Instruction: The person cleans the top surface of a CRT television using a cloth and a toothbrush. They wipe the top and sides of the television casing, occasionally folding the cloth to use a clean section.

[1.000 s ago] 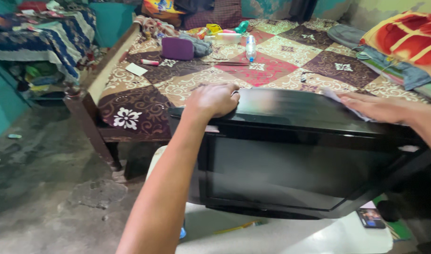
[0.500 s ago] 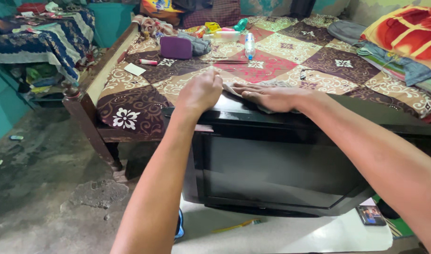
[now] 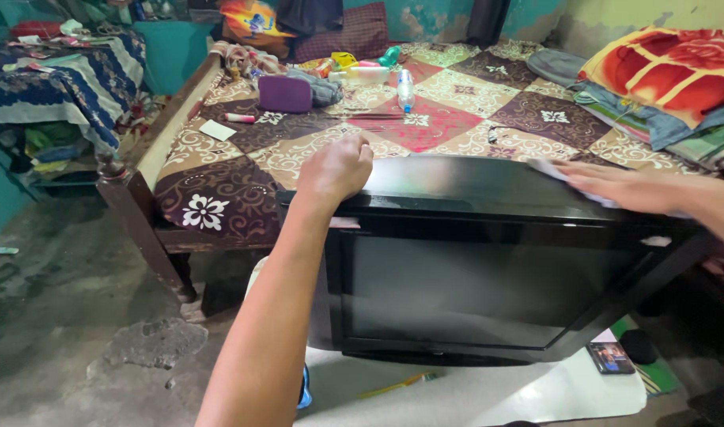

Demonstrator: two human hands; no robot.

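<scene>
Bedside: hands (image 3: 336,170) atop black television (image 3: 488,261)

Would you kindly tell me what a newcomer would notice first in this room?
A big black television fills the middle on a white stand. The left hand rests on its top left corner; the right hand presses a pale cloth on the top at right. Behind lies a bed with a patchwork cover.

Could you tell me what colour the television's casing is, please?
Glossy black television, seen best in the head view, its only view.
</scene>
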